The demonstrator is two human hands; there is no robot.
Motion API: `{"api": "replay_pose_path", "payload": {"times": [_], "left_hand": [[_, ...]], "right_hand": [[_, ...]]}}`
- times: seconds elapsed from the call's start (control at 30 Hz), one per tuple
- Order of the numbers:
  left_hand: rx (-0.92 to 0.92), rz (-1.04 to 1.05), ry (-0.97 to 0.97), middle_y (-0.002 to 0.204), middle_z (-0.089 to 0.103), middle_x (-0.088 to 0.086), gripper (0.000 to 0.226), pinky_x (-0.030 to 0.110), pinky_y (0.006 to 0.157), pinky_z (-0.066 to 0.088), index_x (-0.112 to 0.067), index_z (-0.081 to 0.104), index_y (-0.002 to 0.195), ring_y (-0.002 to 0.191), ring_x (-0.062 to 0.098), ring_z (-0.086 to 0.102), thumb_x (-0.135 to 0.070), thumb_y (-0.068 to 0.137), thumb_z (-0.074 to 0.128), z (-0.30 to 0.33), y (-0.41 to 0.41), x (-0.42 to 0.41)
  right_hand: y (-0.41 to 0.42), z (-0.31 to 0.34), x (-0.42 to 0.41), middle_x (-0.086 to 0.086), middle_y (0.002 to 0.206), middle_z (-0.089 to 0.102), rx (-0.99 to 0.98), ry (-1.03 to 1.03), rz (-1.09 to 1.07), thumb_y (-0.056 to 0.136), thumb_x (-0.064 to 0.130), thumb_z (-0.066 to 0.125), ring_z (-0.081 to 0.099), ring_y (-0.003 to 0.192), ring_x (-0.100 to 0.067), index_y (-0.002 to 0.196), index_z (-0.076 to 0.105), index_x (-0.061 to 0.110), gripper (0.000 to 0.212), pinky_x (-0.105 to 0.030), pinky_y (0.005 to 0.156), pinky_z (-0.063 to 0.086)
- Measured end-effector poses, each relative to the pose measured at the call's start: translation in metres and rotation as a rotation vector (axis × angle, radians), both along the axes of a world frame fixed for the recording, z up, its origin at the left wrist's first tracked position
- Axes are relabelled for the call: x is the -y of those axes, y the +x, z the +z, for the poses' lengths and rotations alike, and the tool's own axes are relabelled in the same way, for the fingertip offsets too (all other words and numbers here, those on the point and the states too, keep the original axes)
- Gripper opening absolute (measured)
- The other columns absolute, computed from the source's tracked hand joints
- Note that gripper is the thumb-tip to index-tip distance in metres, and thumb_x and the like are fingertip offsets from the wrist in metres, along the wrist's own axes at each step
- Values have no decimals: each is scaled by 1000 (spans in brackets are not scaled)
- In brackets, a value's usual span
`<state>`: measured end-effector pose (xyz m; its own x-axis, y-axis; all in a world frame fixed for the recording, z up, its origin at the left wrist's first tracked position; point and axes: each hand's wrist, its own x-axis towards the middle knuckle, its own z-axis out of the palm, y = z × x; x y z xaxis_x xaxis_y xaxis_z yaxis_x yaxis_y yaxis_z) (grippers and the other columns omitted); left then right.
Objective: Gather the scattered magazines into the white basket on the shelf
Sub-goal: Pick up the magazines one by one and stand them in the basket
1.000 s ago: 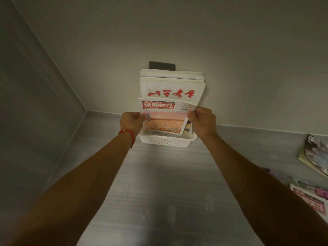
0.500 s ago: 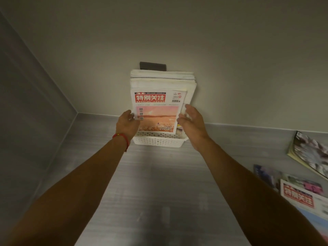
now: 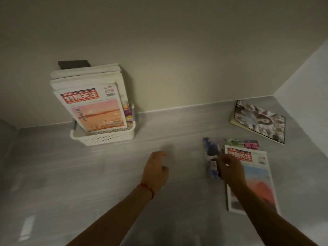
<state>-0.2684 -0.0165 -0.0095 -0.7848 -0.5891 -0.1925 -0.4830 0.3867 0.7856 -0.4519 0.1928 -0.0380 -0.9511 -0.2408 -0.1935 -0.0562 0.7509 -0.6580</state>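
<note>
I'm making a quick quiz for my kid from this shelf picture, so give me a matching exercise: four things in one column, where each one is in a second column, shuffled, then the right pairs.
Things
1. white basket
2. left hand
3. right hand
4. dark floral magazine

Places
A. over the red-titled magazine lying flat
B. far right, near the corner
C. against the back wall, holding upright magazines
D. above bare shelf, holding nothing

Pairs: 1-C, 2-D, 3-A, 4-B
</note>
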Motion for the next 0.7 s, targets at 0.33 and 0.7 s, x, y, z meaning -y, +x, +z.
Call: {"api": "replay_pose_path", "payload": {"times": [0.33, 0.7], "left_hand": [[254, -369, 258, 135, 56, 6, 49, 28, 105, 43, -16, 54, 135, 127, 22, 52, -10, 87, 61, -18, -101, -138], [273, -38, 660, 108, 65, 0, 38, 17, 69, 51, -17, 50, 120, 89, 9, 63, -4, 88, 64, -38, -122, -178]], "right_hand": [[-40, -7, -101, -20, 138, 41, 236, 290, -394, 83, 23, 66, 38, 127, -41, 138, 39, 12, 63, -58, 104, 34], [-32, -7, -120, -19, 131, 40, 354, 206, -515, 83, 25, 65, 41, 122, -41, 132, 36, 11, 59, -62, 101, 38]]}}
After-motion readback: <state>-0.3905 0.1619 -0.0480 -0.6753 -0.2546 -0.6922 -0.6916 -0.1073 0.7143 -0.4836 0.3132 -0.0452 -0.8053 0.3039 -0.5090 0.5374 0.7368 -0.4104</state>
